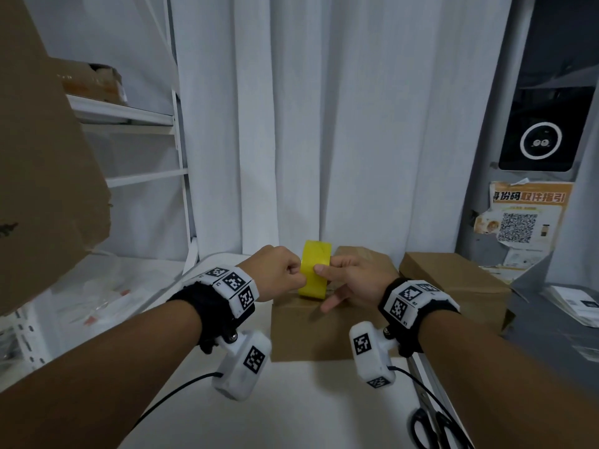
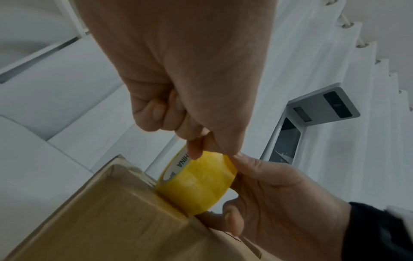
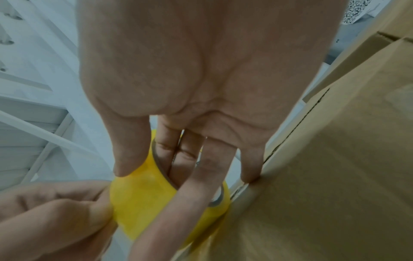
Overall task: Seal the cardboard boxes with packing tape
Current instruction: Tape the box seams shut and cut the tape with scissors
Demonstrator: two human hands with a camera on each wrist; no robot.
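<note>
A: Yellow tape roll [image 1: 316,270] stands on edge on top of the nearer cardboard box [image 1: 327,328], at its front-left corner. Box sits on the white surface [image 1: 291,409].

B: Hands?

A: Right hand [image 1: 353,280] has the roll: thumb on the outer face, two fingers thru the core, little finger resting on the box top. Left hand [image 1: 278,273] curled tight, thumb + forefinger pinching at the roll's outer wrap, prob. the free end. Can't see the end itself, film is near-transparent.

B: How will it handle?

A: Judgement only: roll is light, stiff at the card core, slick on the outer film. Best hold = thru the core, as the right hand does now, so it can turn while tape pays out. Free end is thin, sticky, will fold back on itself if let go; pinch by the corner, keep it taut.

B: Box?

A: Corrugated, stiff, prob. light. Could slide on the smooth surface when tape is pulled, so press down w/ the roll hand.

B: Anything else nearby?

A: 2nd box [image 1: 453,283] just beside, to the right. Scissors [image 1: 434,429] at the surface's near-right edge, untouched. No tape laid on the seam yet, as far as I can see.
</note>
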